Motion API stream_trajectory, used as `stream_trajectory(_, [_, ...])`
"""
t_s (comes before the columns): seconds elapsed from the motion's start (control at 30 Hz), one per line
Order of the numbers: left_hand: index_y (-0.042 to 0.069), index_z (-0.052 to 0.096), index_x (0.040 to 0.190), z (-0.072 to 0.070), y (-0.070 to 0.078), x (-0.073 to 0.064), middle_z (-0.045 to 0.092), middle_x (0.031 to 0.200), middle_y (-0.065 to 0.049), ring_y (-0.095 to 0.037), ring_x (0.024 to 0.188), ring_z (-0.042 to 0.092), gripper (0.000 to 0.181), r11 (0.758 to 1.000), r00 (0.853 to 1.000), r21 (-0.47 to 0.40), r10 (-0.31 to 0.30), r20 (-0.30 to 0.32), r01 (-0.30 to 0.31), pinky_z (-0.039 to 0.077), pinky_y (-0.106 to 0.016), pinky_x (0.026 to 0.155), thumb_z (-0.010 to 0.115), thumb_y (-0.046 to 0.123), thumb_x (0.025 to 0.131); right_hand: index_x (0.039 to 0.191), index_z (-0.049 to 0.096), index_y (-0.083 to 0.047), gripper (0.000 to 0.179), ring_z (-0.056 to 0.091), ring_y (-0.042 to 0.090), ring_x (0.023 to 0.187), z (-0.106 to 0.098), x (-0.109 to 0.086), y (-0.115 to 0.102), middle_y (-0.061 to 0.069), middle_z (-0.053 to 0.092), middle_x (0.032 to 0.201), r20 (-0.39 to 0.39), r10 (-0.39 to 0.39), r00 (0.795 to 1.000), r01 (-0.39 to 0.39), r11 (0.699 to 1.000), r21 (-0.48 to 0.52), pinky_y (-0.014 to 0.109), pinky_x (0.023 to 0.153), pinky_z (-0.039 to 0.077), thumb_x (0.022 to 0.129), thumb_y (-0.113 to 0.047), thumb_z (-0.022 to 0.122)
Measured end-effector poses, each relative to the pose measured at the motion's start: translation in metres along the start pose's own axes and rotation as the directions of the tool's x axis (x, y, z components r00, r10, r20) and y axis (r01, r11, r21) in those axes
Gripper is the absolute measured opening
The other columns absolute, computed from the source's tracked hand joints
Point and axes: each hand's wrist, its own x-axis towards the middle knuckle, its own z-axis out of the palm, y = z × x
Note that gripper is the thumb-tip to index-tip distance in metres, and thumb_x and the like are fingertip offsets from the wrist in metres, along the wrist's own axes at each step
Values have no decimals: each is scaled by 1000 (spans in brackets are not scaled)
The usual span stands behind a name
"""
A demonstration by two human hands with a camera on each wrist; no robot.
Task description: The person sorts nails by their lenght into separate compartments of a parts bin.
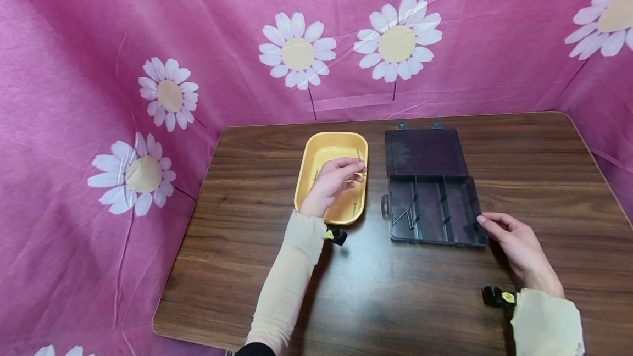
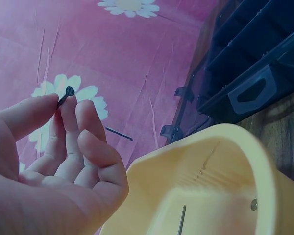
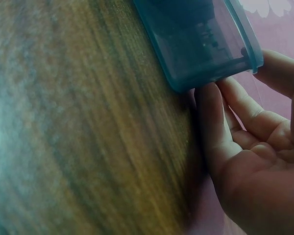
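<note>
My left hand (image 1: 332, 183) is over the yellow tray (image 1: 300, 194), pinching a nail (image 2: 69, 91) between thumb and fingertips, its ridged head showing. In the left wrist view another thin metal shaft (image 2: 119, 133) juts out beyond the fingers. Inside the tray lie a few loose nails (image 1: 354, 209), partly hidden by the hand. To the right, a dark see-through compartment box (image 1: 431, 242) lies with its lid (image 1: 425, 151) folded back. Several nails (image 1: 409, 217) rest in its leftmost compartment. My right hand (image 1: 519, 246) grips the box's near right corner, thumb at the rim and fingers against the side.
Both containers rest on a brown wood-grain table (image 1: 237, 191). A pink cloth with white daisies (image 1: 296, 54) hangs behind and to the left. The box's carry handle (image 1: 385, 206) sticks out toward the tray. Black wrist cameras (image 1: 337, 235) are strapped over pale sleeves.
</note>
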Motion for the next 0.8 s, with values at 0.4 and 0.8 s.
stream_trajectory(0.4, [6, 61, 86, 11, 0, -2, 59, 74, 1, -12, 58, 57, 8, 1000, 1000, 17, 3, 25, -4, 41, -22, 54, 64, 11, 81, 114, 53, -14, 39, 49, -13, 80, 0, -1, -1, -29, 50, 93, -1, 7, 1000, -7, 1000, -15, 7, 65, 42, 86, -42, 54])
stream_trajectory(0.8, [8, 61, 81, 19, -2, -4, 57, 73, -2, -11, 59, 56, 7, 999, 999, 52, 2, 41, -4, 41, -22, 55, 66, 12, 80, 111, 54, -17, 33, 50, -13, 80, 1, -1, 0, -30, 51, 91, -9, -3, 1000, 3, 1000, 15, 7, 65, 42, 86, -39, 55])
